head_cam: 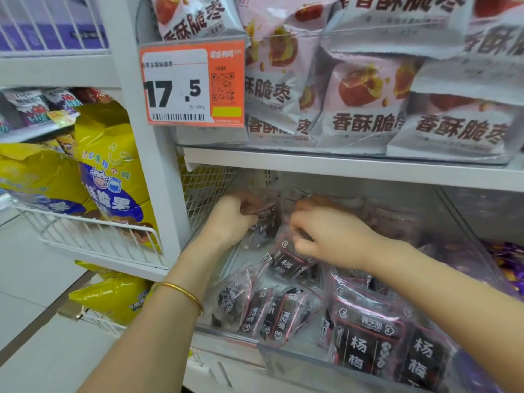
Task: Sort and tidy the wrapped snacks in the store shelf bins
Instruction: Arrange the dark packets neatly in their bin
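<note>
Works inside the clear bin (226, 334) on the lower level, under the white shelf (340, 165) carrying the pink bags (365, 109) and the orange price tag (192, 86). Reaches in with both hands from the front, needed on account of the shelf overhead closing off the back of the bin from above. Holds the left hand (229, 219), bangle (184, 293) at the wrist, near the left wall at the rear, fingers curled round a dark packet (263, 214) standing roughly upright; cannot tell the exact finger placement through the blur. Pinches with the right hand (331, 236) the top of a second packet (289, 259) near the middle, fingers bent down onto the wrapper, probably to lift it or turn its label forward. Leaves the other packets (283, 313) loose in the front half: some leaning, some flat, labels pointing several ways, larger ones crowded into the front right corner. Judged as mid-sort — rear row being set up, front part untidy. Touches neither the yellow bags (107, 154) in the wire basket (93, 236) to the left nor the purple sweets (507, 265) in the neighbouring bin on the right.
</note>
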{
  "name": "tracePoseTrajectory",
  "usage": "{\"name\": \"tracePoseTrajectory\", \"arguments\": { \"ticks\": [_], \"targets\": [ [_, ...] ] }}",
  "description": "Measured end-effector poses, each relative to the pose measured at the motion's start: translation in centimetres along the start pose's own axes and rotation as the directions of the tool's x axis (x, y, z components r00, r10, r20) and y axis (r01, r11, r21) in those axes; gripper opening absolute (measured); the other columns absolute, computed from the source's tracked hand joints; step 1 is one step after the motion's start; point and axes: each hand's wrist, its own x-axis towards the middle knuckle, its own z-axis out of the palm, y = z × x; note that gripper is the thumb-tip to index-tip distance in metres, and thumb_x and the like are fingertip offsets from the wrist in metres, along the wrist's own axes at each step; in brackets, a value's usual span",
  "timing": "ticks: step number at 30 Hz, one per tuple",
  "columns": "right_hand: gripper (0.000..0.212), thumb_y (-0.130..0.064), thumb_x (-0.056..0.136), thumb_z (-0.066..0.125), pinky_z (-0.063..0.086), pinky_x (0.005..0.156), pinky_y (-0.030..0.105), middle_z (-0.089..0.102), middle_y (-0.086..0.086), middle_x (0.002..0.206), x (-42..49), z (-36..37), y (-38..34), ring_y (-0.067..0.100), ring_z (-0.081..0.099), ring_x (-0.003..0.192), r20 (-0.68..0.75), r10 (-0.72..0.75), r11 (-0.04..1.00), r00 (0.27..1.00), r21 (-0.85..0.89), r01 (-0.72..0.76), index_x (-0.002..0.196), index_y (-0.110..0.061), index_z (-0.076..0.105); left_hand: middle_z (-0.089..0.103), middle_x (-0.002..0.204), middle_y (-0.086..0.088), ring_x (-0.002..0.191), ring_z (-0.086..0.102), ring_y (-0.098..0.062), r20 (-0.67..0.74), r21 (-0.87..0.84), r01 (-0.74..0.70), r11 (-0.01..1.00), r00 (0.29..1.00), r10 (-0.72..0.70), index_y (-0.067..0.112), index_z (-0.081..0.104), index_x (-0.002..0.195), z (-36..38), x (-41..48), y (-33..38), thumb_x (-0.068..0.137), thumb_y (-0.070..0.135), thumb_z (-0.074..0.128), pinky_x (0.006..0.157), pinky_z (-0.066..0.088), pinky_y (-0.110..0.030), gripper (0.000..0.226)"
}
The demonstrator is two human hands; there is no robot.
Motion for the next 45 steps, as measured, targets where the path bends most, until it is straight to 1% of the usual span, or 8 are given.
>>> {"name": "tracePoseTrajectory", "arguments": {
  "ticks": [5, 10, 20, 26, 29, 32, 36, 45],
  "targets": [
    [0.028, -0.039, 0.09, 0.053, 0.041, 0.062, 0.033, 0.056, 0.003, 0.096, 0.6, 1.8, -0.6, 0.025, 0.049, 0.101, -0.222, -0.125, 0.941, 0.967, -0.334, 0.045, 0.088, -0.012, 0.059, 0.062, 0.113, -0.015, 0.101, 0.057, -0.031, 0.042, 0.41, -0.109, 0.905, 0.994, 0.101, 0.006, 0.056, 0.118, 1.3, 0.2, -0.3, 0.091, 0.003, 0.047, 0.079, 0.042, -0.028, 0.028],
    [0.05, -0.067, 0.064, 0.059, 0.04, 0.052, 0.027, 0.056, -0.004, 0.068, 0.8, 1.7, -0.5, 0.02, 0.058, 0.074, -0.142, -0.209, 0.875, 0.968, -0.47, 0.12, 0.061, -0.018, 0.056, 0.056, 0.12, -0.007, 0.116, 0.046, -0.03, -0.011, 0.694, -0.248, 0.676, 0.935, 0.354, 0.015, 0.058, 0.117, 0.7, 0.2, 0.4, 0.09, 0.011, 0.048, 0.081, 0.043, -0.035, 0.029],
    [0.03, -0.045, 0.082, 0.063, 0.043, 0.069, 0.029, 0.061, -0.001, 0.092, 5.1, 1.0, -1.8, 0.019, 0.056, 0.084, -0.033, -0.068, 0.992, 0.997, -0.106, 0.064, 0.093, -0.017, 0.062, 0.057, 0.123, -0.014, 0.108, 0.056, -0.03, 0.098, 0.327, -0.112, 0.939, 0.992, 0.084, 0.01, 0.051, 0.125, -2.3, -0.6, 2.0, 0.09, 0.0, 0.047, 0.09, 0.047, -0.034, 0.037],
    [0.032, -0.041, 0.085, 0.062, 0.031, 0.056, 0.025, 0.047, -0.005, 0.078, 7.6, 1.7, -1.9, 0.02, 0.05, 0.081, 0.099, 0.071, 0.988, 0.993, -0.145, -0.056, 0.076, -0.018, 0.041, 0.057, 0.099, -0.002, 0.088, 0.058, -0.02, 0.127, 0.334, -0.099, 0.937, 0.99, 0.059, 0.015, 0.059, 0.093, -5.8, -4.5, 3.3, 0.083, 0.028, 0.066, 0.075, 0.047, -0.028, 0.017],
    [0.034, -0.044, 0.082, 0.064, 0.035, 0.061, 0.027, 0.051, -0.001, 0.089, 7.4, 1.8, -1.9, 0.019, 0.048, 0.079, -0.014, 0.06, 0.988, 0.998, -0.139, -0.061, 0.087, -0.018, 0.044, 0.063, 0.102, 0.005, 0.094, 0.061, -0.014, 0.531, 0.406, -0.114, 0.907, 0.837, -0.133, 0.019, 0.064, 0.106, -5.5, -6.5, 3.8, 0.082, 0.046, 0.063, 0.081, 0.05, -0.025, 0.036],
    [0.035, -0.037, 0.081, 0.067, 0.039, 0.064, 0.03, 0.054, 0.003, 0.102, 6.8, 2.1, -2.2, 0.023, 0.054, 0.084, -0.141, -0.067, 0.98, 0.988, -0.195, 0.039, 0.099, -0.015, 0.047, 0.059, 0.107, -0.001, 0.076, 0.063, -0.015, 0.625, 0.431, -0.039, 0.901, 0.734, -0.267, 0.017, 0.057, 0.113, -4.5, -6.4, 3.0, 0.082, 0.04, 0.067, 0.075, 0.056, -0.031, 0.039],
    [0.01, -0.016, 0.083, 0.061, 0.036, 0.065, 0.03, 0.051, 0.003, 0.102, 5.8, 1.6, -2.8, 0.021, 0.05, 0.083, -0.158, -0.139, 0.982, 0.978, -0.147, 0.115, 0.09, -0.013, 0.054, 0.061, 0.064, -0.01, 0.044, 0.058, -0.014, 0.538, 0.222, 0.15, 0.963, 0.805, -0.25, 0.007, 0.051, 0.084, -4.2, -5.5, 2.3, 0.088, 0.02, 0.063, 0.05, 0.054, -0.026, 0.018],
    [0.018, -0.002, 0.077, 0.055, 0.047, 0.077, 0.034, 0.058, 0.003, 0.093, 2.4, 1.4, -4.0, 0.022, 0.056, 0.087, 0.067, -0.052, 0.981, 0.996, 0.192, 0.038, 0.089, -0.015, 0.056, 0.056, 0.045, -0.007, 0.029, 0.052, -0.008, 0.263, 0.019, 0.35, 0.937, 0.902, -0.342, 0.004, 0.044, 0.071, -3.4, -4.8, 2.7, 0.094, 0.017, 0.054, 0.041, 0.048, -0.019, 0.028]
  ]
}}
